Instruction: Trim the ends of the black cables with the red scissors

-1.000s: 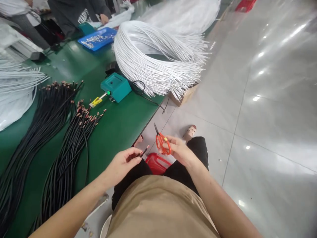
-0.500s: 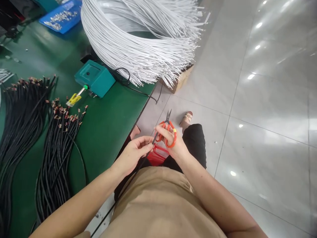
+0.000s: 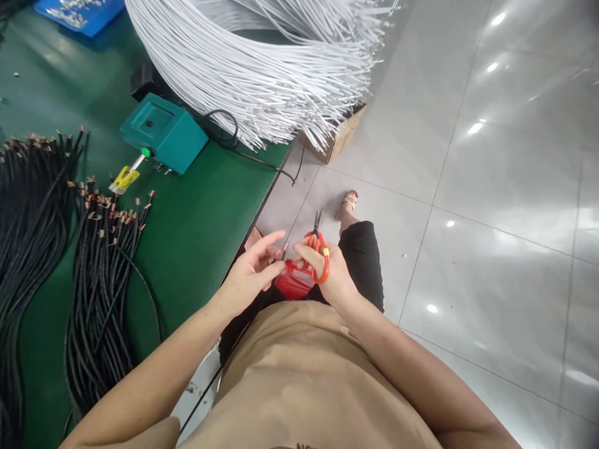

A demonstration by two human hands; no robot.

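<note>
Now the black cable (image 3: 284, 252) is parted from the right hand (image 3: 331, 273); between both hands, its end is pinched in the left hand's (image 3: 244, 279) fingers, forefinger lifted. Scissors (image 3: 321, 238) stay gripped in the right fingers; apparently nothing is being cut.

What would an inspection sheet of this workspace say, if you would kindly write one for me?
Surface: green table, partly covered.
Job's things: orange-handled scissors and a black cable, both in hand.
Clutter: teal box with yellow clip; blue tray of small parts.
Hands: left hand holds the black cable near its end, index finger extended; right hand holds the scissors.
Cables: black cable bundles lie on the table; white coil has ends reaching past the edge; thin black cord runs over it.
Surroundings: tiled floor, cardboard box, red plastic object near the lap.
</note>
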